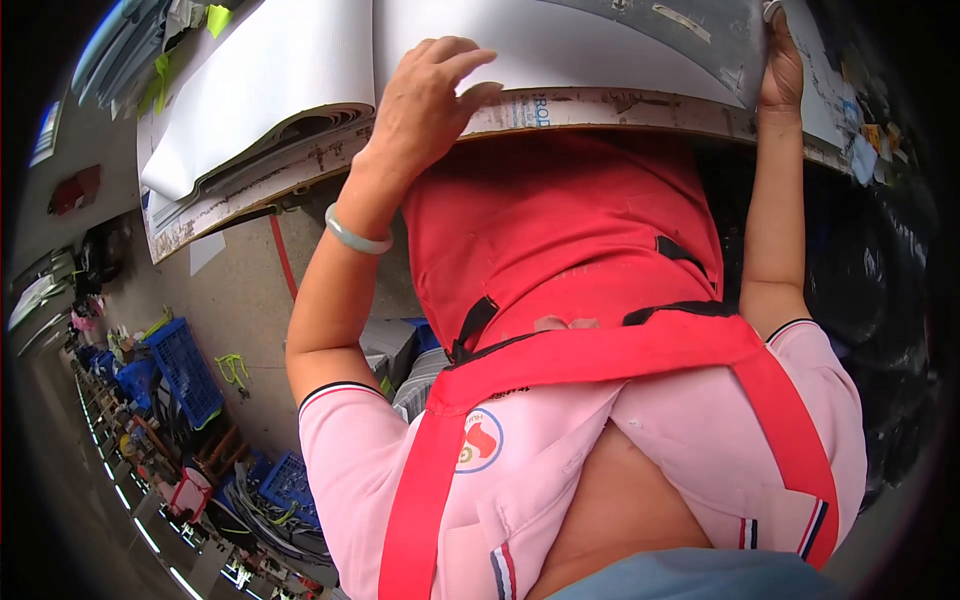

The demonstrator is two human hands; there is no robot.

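My left hand is over the near edge of a white sheet, fingers apart and slightly bent, with nothing in them. A flat dark grey panel with slots cut in it lies on the sheet at the right. My right hand is beside the panel's right edge, its fingers closed at the top rim of the view. A small whitish thing shows at those fingertips; its kind cannot be made out. Next to my left hand, a thick white stack of sheet material is folded over on itself.
The worktable's worn edge runs in front of my red apron. Blue-grey material hangs at the far left. Blue crates stand on the floor at the left. Black plastic bags are at the right, below scraps on the table's end.
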